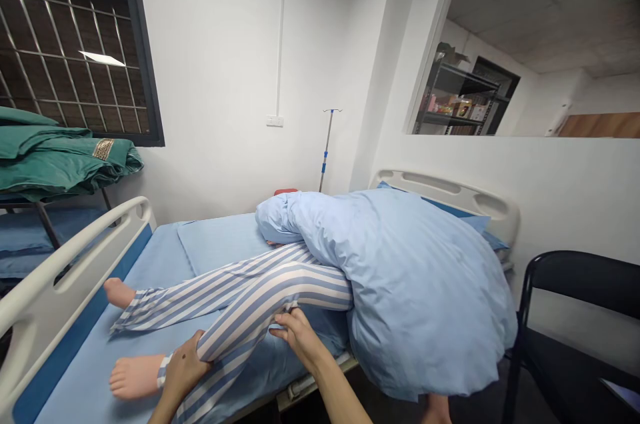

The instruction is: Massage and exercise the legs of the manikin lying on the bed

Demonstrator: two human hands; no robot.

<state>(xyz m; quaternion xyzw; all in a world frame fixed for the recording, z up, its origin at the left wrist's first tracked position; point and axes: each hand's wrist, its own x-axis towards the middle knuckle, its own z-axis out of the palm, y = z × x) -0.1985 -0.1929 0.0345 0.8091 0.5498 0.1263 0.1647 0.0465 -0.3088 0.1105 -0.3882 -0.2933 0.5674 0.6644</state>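
A figure in blue-and-white striped pyjama trousers lies on a hospital bed, its upper body hidden under a light blue duvet. Two bare feet point toward the footboard. My left hand is wrapped around the near lower leg, just above the ankle. My right hand grips the striped trouser cloth under the bent knee, fingers closed on the fabric.
A white footboard stands at left, a white headboard at the far end. A black chair stands close at right. An IV pole stands by the wall. Folded green sheets lie on a neighbouring bunk.
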